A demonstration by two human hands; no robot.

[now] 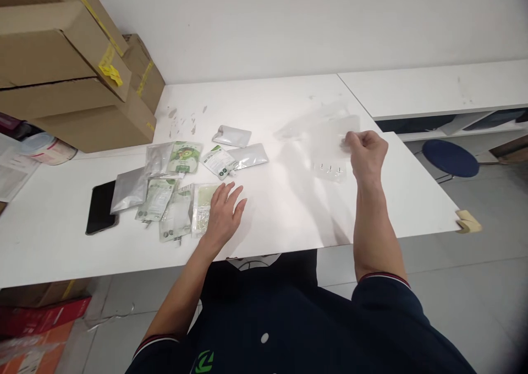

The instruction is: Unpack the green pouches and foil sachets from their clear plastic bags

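My right hand [368, 153] is closed, thumb and fingers pinching the edge of a clear plastic bag [330, 143] above the right part of the table; the bag is smeared by motion, and small dark marks show near its lower edge. My left hand [225, 214] holds nothing, fingers spread, beside a green-and-white packet [202, 209]; whether it touches the packet I cannot tell. Around it lie a green-printed spouted pouch [185, 158], a white-and-green pouch [220, 162], another green pouch [176, 217] and silver foil packets [130, 190].
A black phone [101, 208] lies partly under a silver packet. Cardboard boxes [78, 77] are stacked at the left back, with a round tub [47, 147] beside them. A blue stool [450, 158] stands beyond the table's right edge, and a foam guard [468, 221] covers its corner.
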